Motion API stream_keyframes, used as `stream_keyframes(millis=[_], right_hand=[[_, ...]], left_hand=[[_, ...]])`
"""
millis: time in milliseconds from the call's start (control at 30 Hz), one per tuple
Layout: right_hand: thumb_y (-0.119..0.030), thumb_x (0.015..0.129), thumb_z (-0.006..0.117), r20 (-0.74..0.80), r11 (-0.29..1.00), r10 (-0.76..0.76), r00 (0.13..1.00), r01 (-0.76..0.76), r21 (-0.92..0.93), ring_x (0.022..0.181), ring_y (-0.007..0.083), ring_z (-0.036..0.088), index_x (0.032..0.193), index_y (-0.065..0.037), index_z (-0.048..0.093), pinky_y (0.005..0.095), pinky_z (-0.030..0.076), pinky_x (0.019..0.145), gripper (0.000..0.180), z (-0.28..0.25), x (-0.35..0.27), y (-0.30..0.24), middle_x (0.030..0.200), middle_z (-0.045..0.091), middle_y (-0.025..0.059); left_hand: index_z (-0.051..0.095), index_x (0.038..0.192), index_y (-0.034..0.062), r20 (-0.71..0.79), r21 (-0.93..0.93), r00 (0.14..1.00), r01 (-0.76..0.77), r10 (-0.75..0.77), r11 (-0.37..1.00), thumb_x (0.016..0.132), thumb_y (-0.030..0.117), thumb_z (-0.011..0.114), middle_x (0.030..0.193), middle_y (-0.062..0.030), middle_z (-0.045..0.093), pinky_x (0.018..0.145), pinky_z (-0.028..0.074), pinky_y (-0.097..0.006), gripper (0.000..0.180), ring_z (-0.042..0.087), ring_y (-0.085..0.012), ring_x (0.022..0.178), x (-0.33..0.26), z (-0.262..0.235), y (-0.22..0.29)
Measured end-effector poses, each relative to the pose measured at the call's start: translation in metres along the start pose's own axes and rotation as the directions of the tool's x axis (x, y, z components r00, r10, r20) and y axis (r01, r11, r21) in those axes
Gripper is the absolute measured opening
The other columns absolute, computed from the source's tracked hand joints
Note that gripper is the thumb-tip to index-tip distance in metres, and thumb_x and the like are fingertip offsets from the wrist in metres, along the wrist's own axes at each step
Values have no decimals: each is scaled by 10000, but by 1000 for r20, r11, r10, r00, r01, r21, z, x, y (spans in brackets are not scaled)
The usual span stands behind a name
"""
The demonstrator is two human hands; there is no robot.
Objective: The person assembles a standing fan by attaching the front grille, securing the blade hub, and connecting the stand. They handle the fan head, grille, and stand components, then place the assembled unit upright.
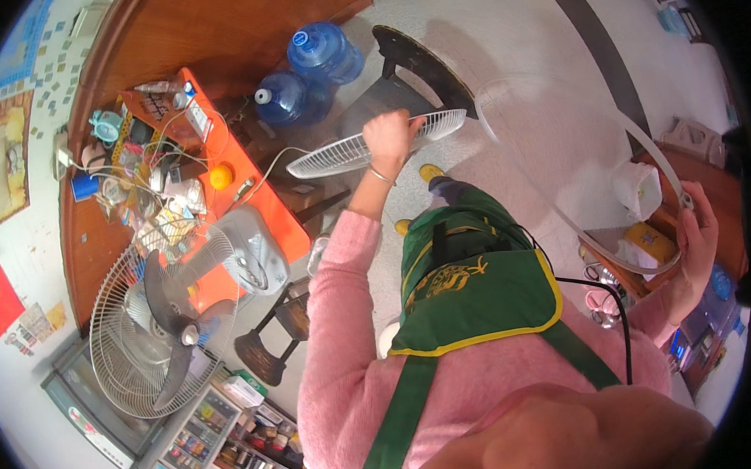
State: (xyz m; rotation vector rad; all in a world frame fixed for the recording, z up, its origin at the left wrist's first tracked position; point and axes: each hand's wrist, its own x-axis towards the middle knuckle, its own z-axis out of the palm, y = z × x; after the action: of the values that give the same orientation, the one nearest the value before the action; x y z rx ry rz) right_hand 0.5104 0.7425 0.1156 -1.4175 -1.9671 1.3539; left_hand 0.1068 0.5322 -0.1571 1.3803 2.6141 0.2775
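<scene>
We see the left hand (389, 137) with fingers curled tight around the rim of a white wire fan grille (362, 148), ribbed and round; the right hand (701, 240) fingers clasp a thin translucent plastic ring (563, 214); two blue water jugs (306, 75) stand beyond the left fingers

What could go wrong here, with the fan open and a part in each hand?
The fan has no front cover, so its bare blades could catch something if it were switched on. The left hand holds the grille out over the floor, and the right hand pinches the thin ring; either might slip. Cables clutter the orange table.
</scene>
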Motion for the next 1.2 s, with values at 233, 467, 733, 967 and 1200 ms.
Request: stream_keyframes(millis=[233, 467, 733, 967, 1200], right_hand=[[-103, 901, 541, -73, 995, 63, 995, -57, 82, 486, -18, 295, 1221, 11, 537, 149, 183, 449, 339, -24, -40, 19, 716, 488, -54], [-103, 935, 525, -143, 975, 49, 988, -17, 220, 472, -9, 311, 1266, 33, 488, 144, 215, 445, 360, -39, -66, 48, 614, 405, -59], [-118, 954, 525, -273, 967, 81, 959, -10, 253, 478, -16, 332, 1306, 25, 468, 124, 236, 414, 384, -47, -81, 61, 648, 426, -49], [-121, 955, 523, -276, 974, 55, 959, 8, 225, 459, -14, 340, 1316, 17, 464, 131, 254, 388, 391, -48, -82, 62, 650, 441, -44], [-124, 947, 544, -334, 972, 113, 936, -35, 231, 468, -11, 351, 1308, 10, 473, 134, 261, 391, 392, -46, -84, 62, 660, 452, -46]], left_hand=[[658, 614, 141, 132, -15, 870, -478, 475, 878, 718, 535, 653, 613, -84, 626, 524, 472, -397, 407, 641, -270, 617, 47, 25, 14], [692, 672, 143, 262, -15, 708, -676, 656, 736, 704, 557, 654, 704, -82, 669, 597, 499, -393, 418, 668, -278, 706, 113, 51, 54], [734, 854, 170, 287, 204, 708, -703, 645, 681, 751, 528, 645, 873, -15, 697, 861, 442, -396, 382, 584, -223, 1023, 177, 73, 94], [690, 1092, 205, 348, 217, 769, -623, 537, 752, 801, 447, 629, 1145, -44, 622, 1046, 216, -612, 384, 485, -238, 1182, 213, 79, 106], [616, 1198, 205, 401, 189, 764, -609, 505, 771, 865, 358, 577, 1237, -73, 542, 1019, 132, -737, 368, 443, -265, 1225, 225, 82, 116]])
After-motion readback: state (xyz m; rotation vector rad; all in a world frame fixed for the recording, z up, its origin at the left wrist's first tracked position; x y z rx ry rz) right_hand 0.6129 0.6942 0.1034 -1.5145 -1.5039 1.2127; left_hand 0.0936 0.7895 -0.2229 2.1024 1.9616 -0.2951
